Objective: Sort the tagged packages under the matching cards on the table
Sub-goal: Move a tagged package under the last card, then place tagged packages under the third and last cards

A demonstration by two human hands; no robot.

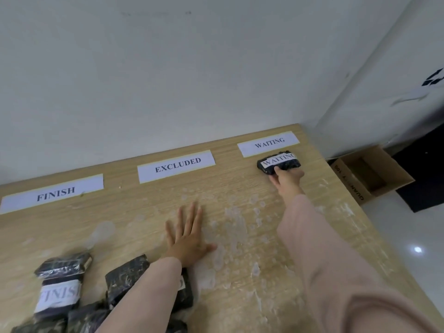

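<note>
Three white cards lie along the table's far edge: FINISH [54, 193] at the left, EXCLUDED [176, 165] in the middle, WAITING [268, 143] at the right. A black wrapped package tagged WAITING [280, 161] rests on the table just below the WAITING card, and my right hand [287, 180] grips its near edge. My left hand [188, 233] lies flat on the wood with fingers spread, holding nothing. Several black packages [60, 292] are piled at the near left, one showing a FINISH tag; my left forearm crosses over some of them.
The wooden table [240, 236] is smeared with pale residue in its middle. Beyond its right edge an open cardboard box [371, 175] stands on the floor. A white wall rises right behind the cards.
</note>
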